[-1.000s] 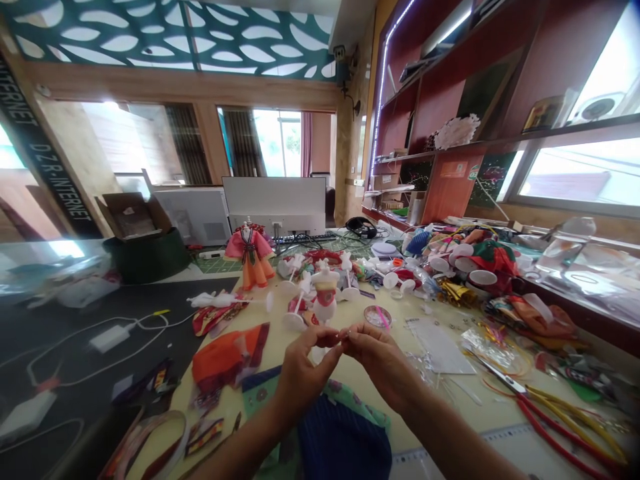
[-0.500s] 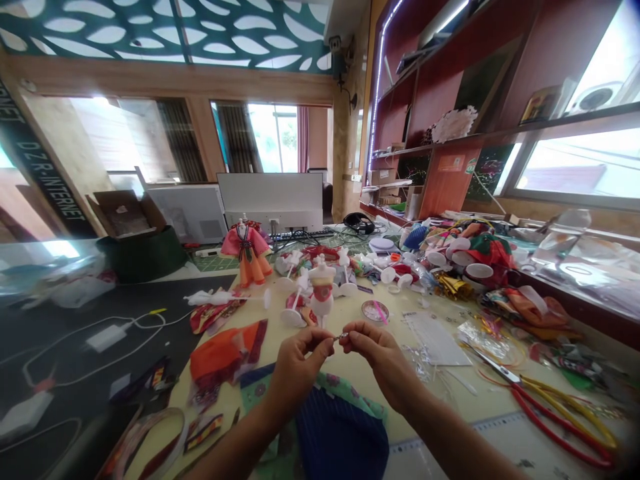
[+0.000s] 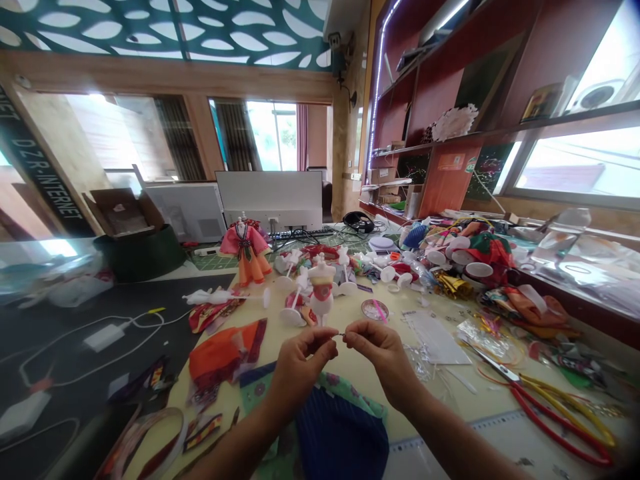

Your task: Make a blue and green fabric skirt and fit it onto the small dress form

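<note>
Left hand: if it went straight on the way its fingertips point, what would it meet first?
Most likely the right hand: its fingertips face those of the left hand across a narrow gap, bridged by a small dark piece. Depth is hard to judge.

Left hand (image 3: 306, 355) and right hand (image 3: 375, 353) raised, thumbs and fingertips pinched, facing; forearms angled inward.

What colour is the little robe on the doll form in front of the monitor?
The robe is pink above, orange below; head view.
</note>
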Tool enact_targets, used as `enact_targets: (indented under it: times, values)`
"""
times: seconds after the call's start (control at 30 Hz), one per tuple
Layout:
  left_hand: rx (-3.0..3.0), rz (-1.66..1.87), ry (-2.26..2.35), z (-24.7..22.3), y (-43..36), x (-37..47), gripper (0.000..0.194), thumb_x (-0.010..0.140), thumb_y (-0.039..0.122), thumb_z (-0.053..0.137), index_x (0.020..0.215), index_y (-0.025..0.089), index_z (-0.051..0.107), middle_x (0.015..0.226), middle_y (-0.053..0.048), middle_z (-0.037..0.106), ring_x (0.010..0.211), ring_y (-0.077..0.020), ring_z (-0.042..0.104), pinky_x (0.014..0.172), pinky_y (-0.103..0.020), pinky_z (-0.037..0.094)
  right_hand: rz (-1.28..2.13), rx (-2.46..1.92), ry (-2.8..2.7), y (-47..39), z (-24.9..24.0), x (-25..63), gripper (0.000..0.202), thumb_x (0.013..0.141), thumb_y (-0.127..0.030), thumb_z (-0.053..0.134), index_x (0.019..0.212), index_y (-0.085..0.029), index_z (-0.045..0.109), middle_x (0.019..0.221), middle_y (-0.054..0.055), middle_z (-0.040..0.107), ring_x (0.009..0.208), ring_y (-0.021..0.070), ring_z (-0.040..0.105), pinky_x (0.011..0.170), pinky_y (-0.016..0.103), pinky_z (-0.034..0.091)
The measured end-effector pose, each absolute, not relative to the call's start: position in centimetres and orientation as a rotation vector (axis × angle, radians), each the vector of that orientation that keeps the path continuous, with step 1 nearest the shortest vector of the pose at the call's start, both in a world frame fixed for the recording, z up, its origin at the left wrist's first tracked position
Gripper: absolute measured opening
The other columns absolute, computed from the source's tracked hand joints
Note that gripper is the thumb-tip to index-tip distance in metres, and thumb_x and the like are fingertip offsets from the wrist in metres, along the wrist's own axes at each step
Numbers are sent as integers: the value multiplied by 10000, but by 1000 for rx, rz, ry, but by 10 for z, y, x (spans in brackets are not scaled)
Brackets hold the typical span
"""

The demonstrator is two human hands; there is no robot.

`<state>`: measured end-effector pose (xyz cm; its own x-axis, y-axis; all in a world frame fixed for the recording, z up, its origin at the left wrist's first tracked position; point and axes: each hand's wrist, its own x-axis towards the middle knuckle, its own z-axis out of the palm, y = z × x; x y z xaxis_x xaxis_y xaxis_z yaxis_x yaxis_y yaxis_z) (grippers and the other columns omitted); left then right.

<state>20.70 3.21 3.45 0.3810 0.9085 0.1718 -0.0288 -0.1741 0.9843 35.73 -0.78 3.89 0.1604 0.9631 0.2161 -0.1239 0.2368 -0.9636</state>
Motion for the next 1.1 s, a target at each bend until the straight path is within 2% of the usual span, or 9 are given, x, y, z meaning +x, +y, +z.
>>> enact_targets:
  times: [0.2,0.47,0.8,0.9,1.0,1.1]
  values:
    - [1382,1043,801,37,30,207,344,725,257,658,1032,106,620,621,10,619,638,-129,603,650,-249,479,1005,-997,-1071,-10,40,356,173,708,-371,706,686,-206,654,686,6,595,706,165,521,700,310,414]
    - [1342,1041,827,39,28,206,255,698,288,696,884,123,640,676,-14,653,659,-128,607,647,-239,475,1015,-997,-1077,-9,41,355,148,731,-344,687,691,-206,652,683,3,597,706,157,517,715,305,412]
    - [1412,1121,829,44,35,207,173,708,304,672,733,135,646,607,-7,629,601,-121,572,599,-229,447,1019,-1014,-1091,-9,45,355,178,687,-376,721,692,-206,667,675,4,604,687,158,528,675,298,424]
    - [1432,1141,817,45,36,207,187,730,304,659,812,137,640,655,-10,640,631,-122,584,622,-233,456,1005,-1014,-1100,-7,46,356,166,703,-372,709,704,-211,668,687,3,611,703,158,533,690,298,421]
    - [1416,1148,806,47,36,207,315,735,309,661,992,131,615,673,-2,636,646,-129,596,639,-246,470,995,-1011,-1104,-6,46,356,169,697,-375,711,694,-212,667,675,0,606,695,157,530,685,299,418]
    - [1406,1109,824,47,37,206,337,741,326,658,1009,124,623,664,-1,638,645,-124,595,658,-247,474,991,-1011,-1106,-6,47,356,173,693,-377,711,691,-210,667,671,0,605,690,156,528,682,300,420]
